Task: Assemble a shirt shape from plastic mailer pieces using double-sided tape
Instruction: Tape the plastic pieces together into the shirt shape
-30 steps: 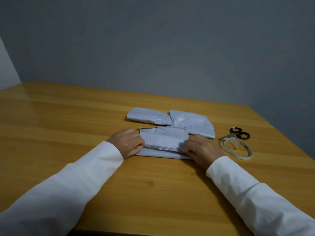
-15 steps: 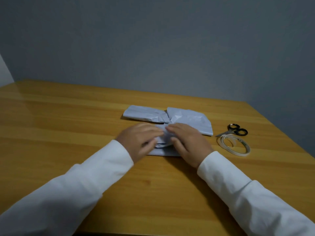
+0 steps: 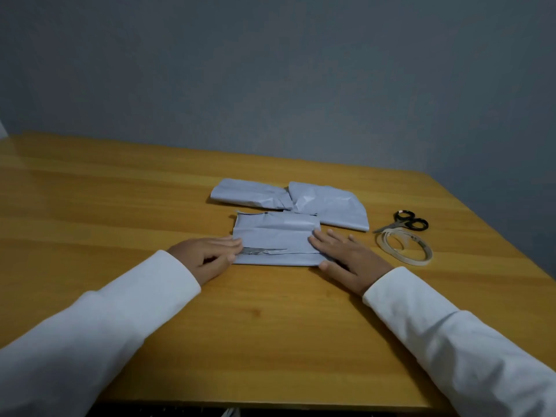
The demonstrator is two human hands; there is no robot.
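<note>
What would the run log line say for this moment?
left hand: flat on folded piece's left edge | right hand: flat on right edge | scissors, tape: untouched

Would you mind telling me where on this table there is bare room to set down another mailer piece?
The widest bare patch is the table's left half, left of the left hand. Wood also shows between the sleeves, nearer than the folded mailer piece. The right side is crowded: scissors and tape roll lie beside the right hand, with two more mailer pieces behind.
</note>
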